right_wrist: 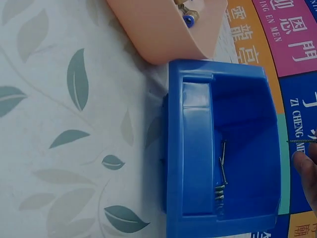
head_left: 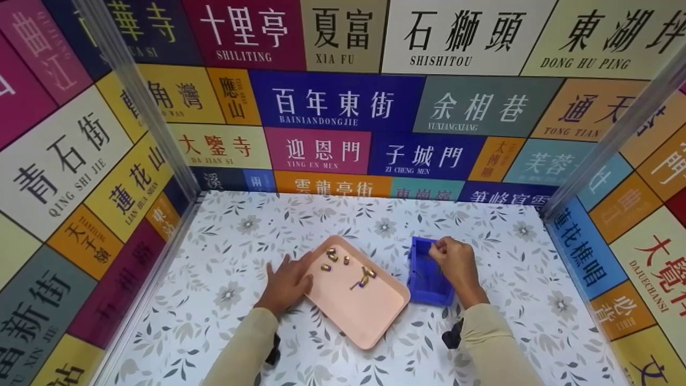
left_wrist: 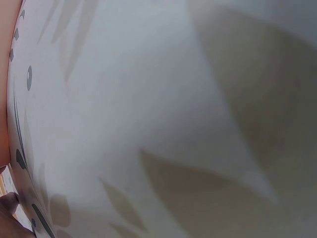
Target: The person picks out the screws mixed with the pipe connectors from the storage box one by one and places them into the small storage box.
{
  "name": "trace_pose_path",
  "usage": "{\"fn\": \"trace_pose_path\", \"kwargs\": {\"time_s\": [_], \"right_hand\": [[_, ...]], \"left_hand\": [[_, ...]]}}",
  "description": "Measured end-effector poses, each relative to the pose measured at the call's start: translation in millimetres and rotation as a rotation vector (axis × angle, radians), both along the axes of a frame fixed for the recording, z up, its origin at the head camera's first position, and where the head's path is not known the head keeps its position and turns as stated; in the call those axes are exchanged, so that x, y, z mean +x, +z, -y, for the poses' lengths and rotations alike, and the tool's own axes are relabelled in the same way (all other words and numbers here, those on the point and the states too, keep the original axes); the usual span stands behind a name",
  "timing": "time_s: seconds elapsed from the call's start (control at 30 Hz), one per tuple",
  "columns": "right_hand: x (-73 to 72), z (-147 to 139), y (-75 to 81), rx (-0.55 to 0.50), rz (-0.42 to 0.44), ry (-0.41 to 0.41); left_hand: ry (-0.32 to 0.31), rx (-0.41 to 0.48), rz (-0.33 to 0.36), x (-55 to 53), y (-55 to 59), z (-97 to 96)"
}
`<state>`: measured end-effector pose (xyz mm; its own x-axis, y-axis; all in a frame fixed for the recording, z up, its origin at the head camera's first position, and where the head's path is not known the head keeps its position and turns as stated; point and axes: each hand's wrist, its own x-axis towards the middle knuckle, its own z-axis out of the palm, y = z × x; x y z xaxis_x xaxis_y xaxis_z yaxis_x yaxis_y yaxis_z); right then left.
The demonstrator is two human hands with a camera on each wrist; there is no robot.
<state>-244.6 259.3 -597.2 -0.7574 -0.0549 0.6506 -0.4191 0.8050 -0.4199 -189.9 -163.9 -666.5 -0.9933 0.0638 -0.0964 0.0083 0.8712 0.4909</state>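
Note:
My left hand [head_left: 286, 283] rests at the left edge of a pink tray [head_left: 348, 316], fingers spread and thumb at the rim. In the tray lie several small brass fittings [head_left: 326, 267], some with blue ends, and a screw [head_left: 353, 287] beside the right-hand cluster. My right hand [head_left: 456, 264] is over the far right part of a blue bin [head_left: 431, 298]. Between thumb and finger it pinches a thin screw [right_wrist: 297, 141], seen at the edge of the right wrist view. More screws [right_wrist: 222, 166] lie inside the bin.
A white table [head_left: 230, 343] with a leaf pattern carries the tray and bin, which stand close side by side. Colourful sign-covered walls [head_left: 332, 102] rise behind and at both sides, with clear strips at the corners.

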Motion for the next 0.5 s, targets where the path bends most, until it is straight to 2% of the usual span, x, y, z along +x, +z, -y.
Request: {"fn": "trace_pose_path", "kwargs": {"time_s": [0.33, 0.5], "right_hand": [[3.2, -7.7, -8.1, 0.004, 0.049, -0.037], [6.0, -8.0, -11.1, 0.012, 0.05, -0.042]], "left_hand": [[-0.001, -0.004, 0.016, -0.1, 0.9, 0.1], [-0.039, -0.006, -0.05, 0.9, 0.6, 2.7]]}}
